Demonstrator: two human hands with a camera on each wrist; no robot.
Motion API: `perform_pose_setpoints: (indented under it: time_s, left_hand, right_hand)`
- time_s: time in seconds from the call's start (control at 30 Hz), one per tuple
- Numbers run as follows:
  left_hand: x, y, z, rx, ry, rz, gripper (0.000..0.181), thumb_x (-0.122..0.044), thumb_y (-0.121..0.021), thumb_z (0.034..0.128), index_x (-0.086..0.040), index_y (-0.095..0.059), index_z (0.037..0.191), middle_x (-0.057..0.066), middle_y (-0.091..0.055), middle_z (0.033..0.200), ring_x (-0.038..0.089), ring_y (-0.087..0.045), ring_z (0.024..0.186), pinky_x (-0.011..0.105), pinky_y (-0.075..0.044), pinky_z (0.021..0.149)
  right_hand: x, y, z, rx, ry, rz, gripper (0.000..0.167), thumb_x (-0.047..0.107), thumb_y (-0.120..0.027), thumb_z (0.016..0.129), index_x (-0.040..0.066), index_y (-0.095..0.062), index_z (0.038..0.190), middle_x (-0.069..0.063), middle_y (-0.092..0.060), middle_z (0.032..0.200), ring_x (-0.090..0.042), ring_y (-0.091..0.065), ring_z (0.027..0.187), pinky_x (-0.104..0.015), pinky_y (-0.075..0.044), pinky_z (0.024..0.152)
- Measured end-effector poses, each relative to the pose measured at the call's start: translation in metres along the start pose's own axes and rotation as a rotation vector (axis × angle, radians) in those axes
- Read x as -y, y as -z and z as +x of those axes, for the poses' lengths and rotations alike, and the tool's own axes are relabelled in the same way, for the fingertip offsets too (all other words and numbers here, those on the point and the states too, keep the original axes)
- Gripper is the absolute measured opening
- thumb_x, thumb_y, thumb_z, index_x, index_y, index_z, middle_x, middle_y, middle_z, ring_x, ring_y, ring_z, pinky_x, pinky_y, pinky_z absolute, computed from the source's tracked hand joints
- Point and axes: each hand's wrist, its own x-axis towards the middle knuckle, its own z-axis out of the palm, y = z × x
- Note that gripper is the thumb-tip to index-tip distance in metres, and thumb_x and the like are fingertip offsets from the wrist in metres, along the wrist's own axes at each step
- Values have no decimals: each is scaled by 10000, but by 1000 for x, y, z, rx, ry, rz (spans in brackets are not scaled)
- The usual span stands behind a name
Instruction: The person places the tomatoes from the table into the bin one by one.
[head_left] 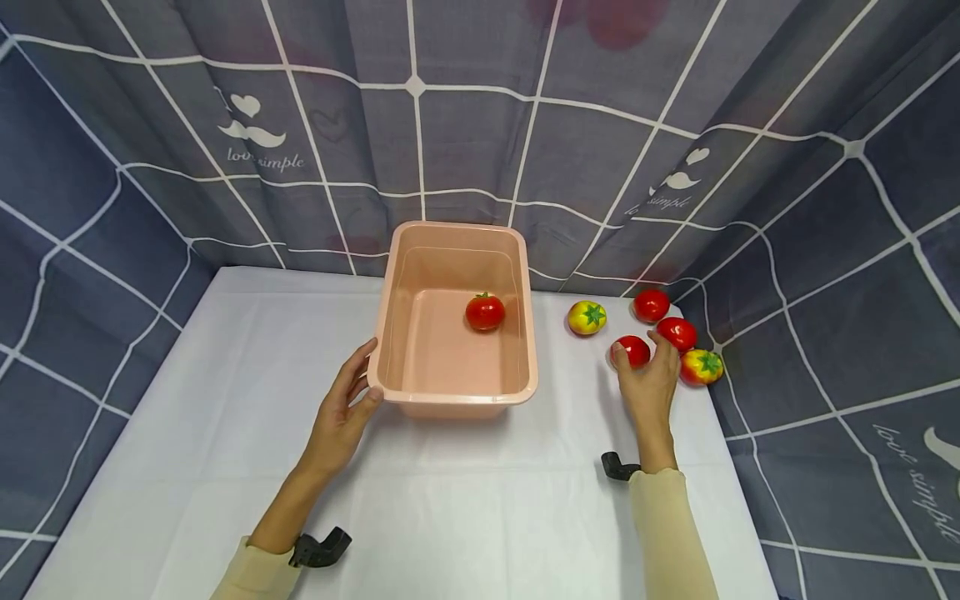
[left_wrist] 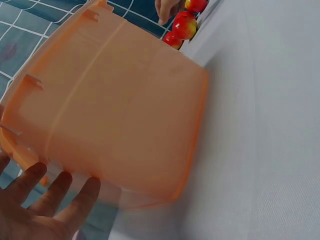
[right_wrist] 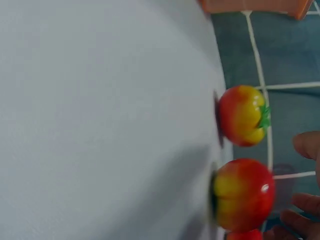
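Note:
A pink plastic bin [head_left: 455, 400] stands on the white-covered table with one red toy tomato [head_left: 484, 312] inside. My left hand [head_left: 343, 417] touches the bin's left rim and outer side, its fingers extended in the left wrist view. At the right, my right hand [head_left: 649, 385] is over a red tomato [head_left: 630, 352], thumb at its left side and fingers spread beyond it. In the right wrist view the fingers [right_wrist: 305, 215] stand apart from the nearest tomato [right_wrist: 244, 194]. Part of that tomato is hidden by the hand in the head view.
Around the right hand lie a yellow-green tomato [head_left: 587, 317], two red tomatoes [head_left: 651, 305] and a red-yellow tomato [head_left: 701, 367] near the table's right edge. A grey checked curtain [head_left: 465, 142] rises behind and beside the table [head_left: 465, 517].

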Motion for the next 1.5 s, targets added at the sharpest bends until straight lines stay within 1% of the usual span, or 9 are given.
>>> perform_pose_setpoints:
  time_s: [0.1, 0.2, 0.33, 0.53, 0.7, 0.9, 1.1, 1.27, 1.5]
  left_hand:
    - [0, 0, 0, 3, -4, -5, 710, -2, -542, 1101, -247, -290, 1718, 102, -326, 1744, 270, -499, 1487, 151, -560, 1051]
    - [1, 0, -1, 7, 0, -9, 712, -1, -540, 1102, -251, -287, 1719, 105, -335, 1737, 273, -504, 1481, 153, -560, 1056]
    - [2, 0, 0, 10, -1, -9, 711, 0, -538, 1102, -248, -288, 1719, 109, -347, 1725, 254, -512, 1467, 158, -564, 1050]
    - [2, -1, 0, 8, -3, -9, 712, 1, -540, 1099, -250, -293, 1718, 104, -352, 1722, 307, -519, 1461, 159, -567, 1045]
    - [0, -2, 1, 13, -3, -19, 712, 2, -542, 1098, -243, -292, 1718, 126, -366, 1703, 365, -521, 1447, 161, -567, 1046]
    - [1, -1, 0, 6, -7, -7, 714, 2, -544, 1096, -243, -293, 1718, 114, -360, 1715, 351, -528, 1449, 162, -569, 1044]
    - [1, -1, 0, 2, 5, -7, 718, -3, -549, 1096, -265, -298, 1715, 87, -366, 1714, 366, -527, 1449, 167, -570, 1047]
    - [1, 0, 0, 1, 3, -10, 713, -6, -544, 1098, -257, -295, 1717, 99, -352, 1721, 370, -519, 1454, 164, -566, 1050]
    - [3, 0, -1, 1, 10, 0, 716, -14, -540, 1105, -274, -282, 1720, 94, -342, 1732, 352, -511, 1477, 158, -558, 1063]
  right_hand:
    - [-6, -3, 3, 14, -42, 13, 725, 284, -785, 949, -40, -471, 1516, -283, -466, 1564, -454, -386, 1510, -616, -291, 1316]
    - [-13, -7, 4, 36, -107, 38, 779, 283, -793, 945, -33, -426, 1556, -260, -425, 1612, -441, -375, 1528, -623, -302, 1322]
    - [-19, -10, 5, 51, -171, 70, 839, 277, -801, 944, -17, -370, 1601, -233, -391, 1651, -428, -372, 1532, -618, -328, 1319]
    - [-21, -13, 6, 53, -183, 81, 852, 259, -808, 935, -10, -353, 1604, -244, -387, 1646, -424, -364, 1554, -619, -325, 1326]
    - [-21, -14, 5, 86, -230, 75, 882, 252, -807, 937, 16, -312, 1628, -250, -371, 1657, -428, -355, 1569, -636, -323, 1322]
    - [-20, -16, 5, 99, -250, 84, 882, 269, -795, 951, 44, -297, 1643, -237, -354, 1677, -422, -348, 1582, -629, -308, 1332]
    - [-17, -15, 4, 109, -266, 87, 897, 256, -789, 957, 48, -270, 1659, -230, -337, 1693, -420, -329, 1594, -632, -301, 1335]
    - [-17, -16, 4, 110, -283, 86, 911, 269, -793, 961, 69, -255, 1669, -211, -325, 1711, -403, -319, 1607, -621, -302, 1338]
    - [-17, -17, 3, 85, -287, 92, 887, 302, -804, 955, 65, -300, 1646, -213, -366, 1683, -409, -348, 1589, -618, -292, 1343]
